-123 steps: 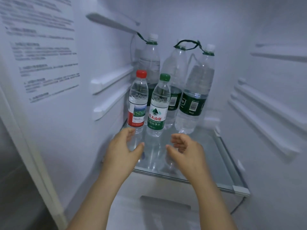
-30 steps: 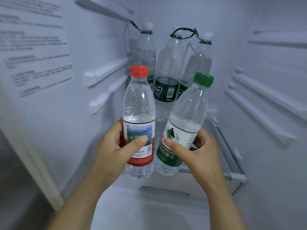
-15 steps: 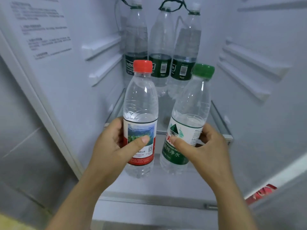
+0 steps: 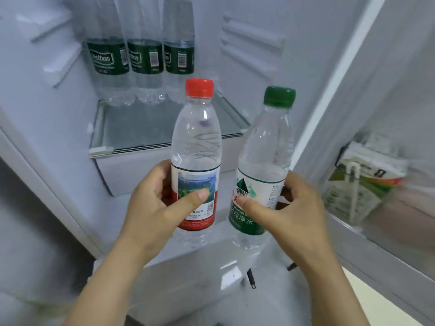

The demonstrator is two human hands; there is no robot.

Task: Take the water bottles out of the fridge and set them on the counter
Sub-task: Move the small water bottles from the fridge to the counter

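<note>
Head view. Bkgd: open white fridge w/ ribbed side walls and one clear glass shelf w/ white front trim. At the back of that shelf stand three tall clear plastic bottles w/ dark green labels, side by side and close together; tops cut off by the frame edge. To the right is the inside of the fridge door, its rack holding a green-and-white paper packet, too blurred to read.

Front & centre, both held in the air in front of the shelf edge:
- small clear plastic bottle w/ red cap & red-white label, in the left hand. Thumb laid across the label, fingers curled round the far side, a full wrap. Bottle upright.
- small clear plastic bottle w/ green cap & green-white label, in the right hand. Same grip: thumb on the label, fingers behind. Top leans a bit to the right.

The two sit just beside each other, apart as far as I can tell.

Progress, my read: the 2 small bottles are off the shelf but not set down. No counter in view, so nothing delivered yet. Left to do: carry this pair to the counter, stand them up, then fetch the 3 tall ones, prob. more than one trip w/ two hands. Early stage, well under half.
</note>
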